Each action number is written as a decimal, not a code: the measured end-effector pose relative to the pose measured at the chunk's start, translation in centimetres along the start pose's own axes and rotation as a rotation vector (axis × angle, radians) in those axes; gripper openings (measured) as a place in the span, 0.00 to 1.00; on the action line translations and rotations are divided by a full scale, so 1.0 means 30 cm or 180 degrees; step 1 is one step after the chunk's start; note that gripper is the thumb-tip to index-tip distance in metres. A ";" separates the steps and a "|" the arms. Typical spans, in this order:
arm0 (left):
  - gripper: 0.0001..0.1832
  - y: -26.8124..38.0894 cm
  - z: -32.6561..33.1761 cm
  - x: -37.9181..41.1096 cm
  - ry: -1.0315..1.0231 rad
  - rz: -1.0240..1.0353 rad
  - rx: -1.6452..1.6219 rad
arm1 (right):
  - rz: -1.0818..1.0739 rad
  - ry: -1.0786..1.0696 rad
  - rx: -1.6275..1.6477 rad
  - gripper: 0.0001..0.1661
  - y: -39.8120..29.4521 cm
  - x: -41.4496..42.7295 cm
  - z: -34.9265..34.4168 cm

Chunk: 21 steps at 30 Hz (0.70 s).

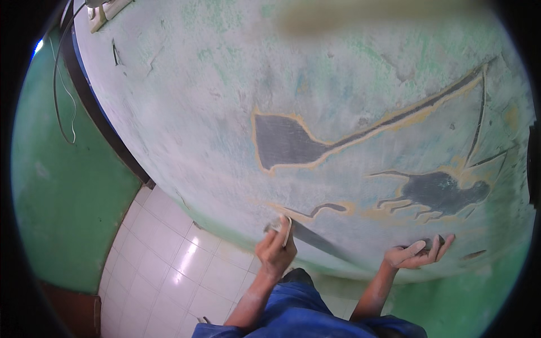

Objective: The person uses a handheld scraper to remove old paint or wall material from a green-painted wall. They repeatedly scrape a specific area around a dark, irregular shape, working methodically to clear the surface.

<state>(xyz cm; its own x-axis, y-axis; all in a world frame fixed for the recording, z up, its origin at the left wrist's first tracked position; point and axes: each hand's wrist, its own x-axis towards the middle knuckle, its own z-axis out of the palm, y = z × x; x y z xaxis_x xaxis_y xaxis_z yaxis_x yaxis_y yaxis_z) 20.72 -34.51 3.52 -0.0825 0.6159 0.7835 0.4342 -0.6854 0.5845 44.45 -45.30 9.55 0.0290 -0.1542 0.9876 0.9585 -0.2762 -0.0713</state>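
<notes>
My left hand [275,252] grips a small pale flat tool [287,231], held at the lower part of a patchy painted wall [203,139]. The fingers hide much of the tool, so its exact kind is unclear. Just above it runs a thin wavy dark grey groove [327,208] with a yellowish border. My right hand [416,254] is palm up by the wall, dusty fingers apart, below a larger grey patch [439,192] with thin branching lines. Higher up, a broad grey patch [285,141] narrows into a long diagonal strip [405,114].
White tiles [169,245] cover the floor below the wall. A green wall [63,190] stands at the left, with a dark frame strip [105,122] and a hanging cable [57,97]. At the top left is a power strip [107,12]. A brown object [74,310] sits lower left.
</notes>
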 end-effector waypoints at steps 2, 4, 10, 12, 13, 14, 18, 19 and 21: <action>0.19 0.009 -0.011 -0.013 -0.0091 0.0081 0.0057 | 0.0001 -0.0020 0.0029 0.22 0.004 -0.001 -0.003; 0.19 -0.028 -0.005 0.017 -0.0070 -0.0157 0.0093 | -0.0010 -0.0012 0.0013 0.22 -0.001 -0.004 0.006; 0.22 -0.040 0.020 -0.036 0.0187 0.0161 -0.0149 | 0.0095 0.0122 0.0306 0.21 -0.006 0.004 0.017; 0.22 -0.040 0.024 0.024 0.0237 0.0034 -0.0136 | 0.0045 0.0062 0.0234 0.21 0.006 -0.013 0.004; 0.22 -0.035 0.020 0.056 0.0266 0.0015 -0.0136 | 0.0037 0.0073 0.0188 0.21 0.004 -0.011 0.003; 0.22 -0.020 0.013 0.044 0.0155 -0.0060 -0.0106 | 0.0050 0.0049 0.0225 0.21 0.003 -0.011 -0.004; 0.22 0.001 0.020 -0.011 0.0278 0.0185 -0.0192 | 0.0039 0.0062 0.0217 0.20 0.011 -0.012 0.004; 0.22 -0.022 0.029 0.008 0.0310 0.0099 -0.0146 | 0.0025 0.0044 0.0155 0.20 0.013 -0.012 0.009; 0.21 0.002 0.009 0.095 0.0285 -0.0160 -0.0054 | 0.0007 0.0007 0.0151 0.20 0.006 -0.013 0.006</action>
<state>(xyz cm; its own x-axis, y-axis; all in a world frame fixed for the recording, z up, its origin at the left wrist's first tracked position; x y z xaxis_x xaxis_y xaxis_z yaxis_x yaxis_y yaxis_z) 20.74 -32.68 5.73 -0.1838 0.6130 0.7684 0.4122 -0.6616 0.6264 44.67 -45.12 9.18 0.0307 -0.1569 0.9871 0.9708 -0.2304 -0.0668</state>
